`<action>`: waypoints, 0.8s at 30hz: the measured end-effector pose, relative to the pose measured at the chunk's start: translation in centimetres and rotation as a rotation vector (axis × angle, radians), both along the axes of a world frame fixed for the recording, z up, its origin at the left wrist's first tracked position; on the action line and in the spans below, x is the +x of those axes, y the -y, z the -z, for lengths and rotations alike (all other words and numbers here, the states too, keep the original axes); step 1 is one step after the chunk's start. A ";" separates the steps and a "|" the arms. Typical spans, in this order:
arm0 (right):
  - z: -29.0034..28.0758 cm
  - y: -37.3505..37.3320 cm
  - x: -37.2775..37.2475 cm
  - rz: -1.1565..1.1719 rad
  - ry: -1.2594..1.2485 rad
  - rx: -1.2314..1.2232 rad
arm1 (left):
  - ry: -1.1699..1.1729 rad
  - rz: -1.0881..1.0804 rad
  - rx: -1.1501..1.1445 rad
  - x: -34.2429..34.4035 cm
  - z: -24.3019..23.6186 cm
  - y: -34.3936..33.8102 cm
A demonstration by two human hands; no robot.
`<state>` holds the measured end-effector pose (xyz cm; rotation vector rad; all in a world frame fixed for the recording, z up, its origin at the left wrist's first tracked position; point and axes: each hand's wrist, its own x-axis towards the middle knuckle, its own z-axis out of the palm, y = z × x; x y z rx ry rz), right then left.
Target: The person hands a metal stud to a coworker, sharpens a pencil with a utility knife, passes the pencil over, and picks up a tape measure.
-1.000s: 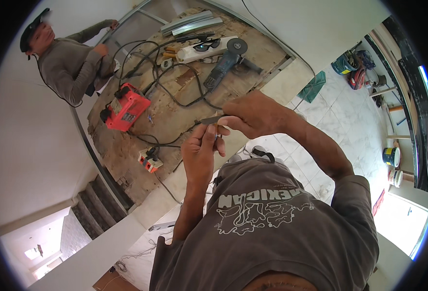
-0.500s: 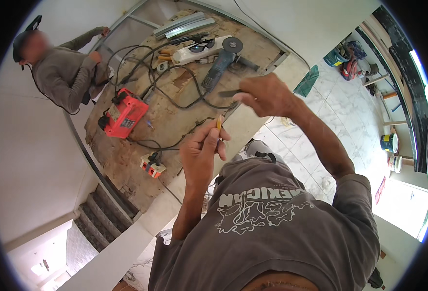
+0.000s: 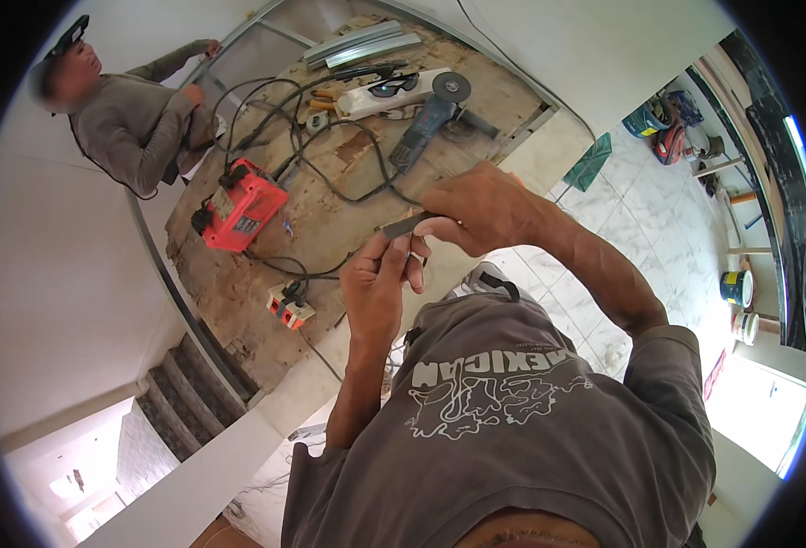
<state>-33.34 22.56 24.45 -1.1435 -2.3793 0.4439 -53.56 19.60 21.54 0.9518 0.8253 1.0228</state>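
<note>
My left hand (image 3: 377, 281) is closed, thumb and fingers pinching a short yellow pencil, which the blade and fingertips now mostly hide. In my right hand (image 3: 492, 212) is a knife with a flat dark-grey blade (image 3: 405, 226). That blade lies across the left fingertips, where the pencil's end is. Both hands meet in front of my chest, above the near edge of the worn board surface (image 3: 225, 315). Just beyond the right hand, an angle grinder (image 3: 418, 134) rests on the board.
A red machine (image 3: 246, 205) with black cables and a power strip (image 3: 289, 306) lie on the board. Farther back are dark glasses (image 3: 394, 86) and metal profiles (image 3: 357, 43). A co-worker (image 3: 133, 128) stands far left by a metal frame. Stairs (image 3: 188, 397) descend at lower left.
My right hand has come left and down, bringing the knife blade from above the pencil onto its end at the left fingertips. The left hand stays nearly in place. The co-worker's head has turned.
</note>
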 end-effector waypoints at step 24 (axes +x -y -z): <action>-0.3 -1.5 3.7 0.127 0.041 -0.101 | -0.065 -0.109 -0.042 1.2 -0.5 -0.4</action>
